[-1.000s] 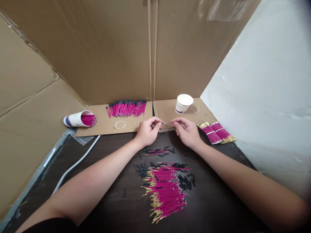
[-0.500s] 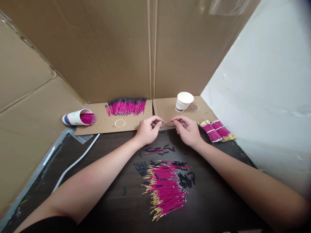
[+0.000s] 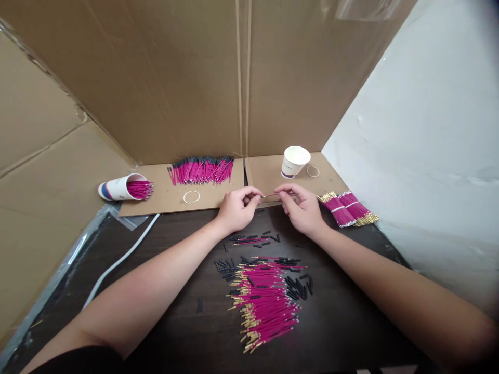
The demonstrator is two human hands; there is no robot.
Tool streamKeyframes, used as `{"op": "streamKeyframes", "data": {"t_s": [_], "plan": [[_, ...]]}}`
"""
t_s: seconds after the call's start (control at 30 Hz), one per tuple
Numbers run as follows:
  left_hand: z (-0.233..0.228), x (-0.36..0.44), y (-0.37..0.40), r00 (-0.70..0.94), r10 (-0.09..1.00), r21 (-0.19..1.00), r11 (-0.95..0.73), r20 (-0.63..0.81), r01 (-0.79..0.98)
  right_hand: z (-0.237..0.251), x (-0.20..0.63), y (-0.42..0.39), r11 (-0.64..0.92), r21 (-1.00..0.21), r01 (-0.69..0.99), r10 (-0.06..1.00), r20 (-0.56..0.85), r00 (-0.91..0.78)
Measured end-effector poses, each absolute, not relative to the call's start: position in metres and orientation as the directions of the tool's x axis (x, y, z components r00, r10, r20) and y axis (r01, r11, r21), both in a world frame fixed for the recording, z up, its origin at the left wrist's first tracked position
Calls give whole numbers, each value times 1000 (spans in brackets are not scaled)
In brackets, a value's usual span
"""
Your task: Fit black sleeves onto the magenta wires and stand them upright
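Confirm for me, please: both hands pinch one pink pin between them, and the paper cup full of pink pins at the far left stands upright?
Not quite. In the head view the paper cup lies on its side. The left hand and right hand do pinch one pink pin.

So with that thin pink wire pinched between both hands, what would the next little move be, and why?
Probably set it with the finished row on the cardboard. The left hand and right hand hold one pink wire by its ends; whether a black sleeve is on it is too small to tell. Loose wires and black sleeves wait below.
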State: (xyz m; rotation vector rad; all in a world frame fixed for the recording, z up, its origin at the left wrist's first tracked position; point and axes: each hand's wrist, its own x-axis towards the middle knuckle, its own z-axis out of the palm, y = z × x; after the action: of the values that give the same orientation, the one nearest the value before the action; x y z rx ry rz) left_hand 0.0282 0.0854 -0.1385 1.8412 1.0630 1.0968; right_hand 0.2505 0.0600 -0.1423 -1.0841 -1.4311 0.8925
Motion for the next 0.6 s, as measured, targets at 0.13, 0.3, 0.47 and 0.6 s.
{"op": "streamKeyframes", "data": {"t_s": [0.13, 0.3, 0.47, 0.6], "plan": [[-139, 28, 86, 300, 902, 878, -393, 310, 273, -143, 250, 60, 310, -940, 142, 950, 313, 3], [-138, 28, 85, 306, 901, 879, -392, 308, 271, -143, 250, 61, 309, -943, 128, 951, 309, -17], [-135, 29, 83, 319, 896, 874, -399, 308, 276, -144, 250, 61, 311, -945, 105, 950, 307, -50], [-135, 29, 83, 324, 894, 875, -401, 309, 272, -145, 251, 61, 316, -944, 97, 948, 312, -57]]}}
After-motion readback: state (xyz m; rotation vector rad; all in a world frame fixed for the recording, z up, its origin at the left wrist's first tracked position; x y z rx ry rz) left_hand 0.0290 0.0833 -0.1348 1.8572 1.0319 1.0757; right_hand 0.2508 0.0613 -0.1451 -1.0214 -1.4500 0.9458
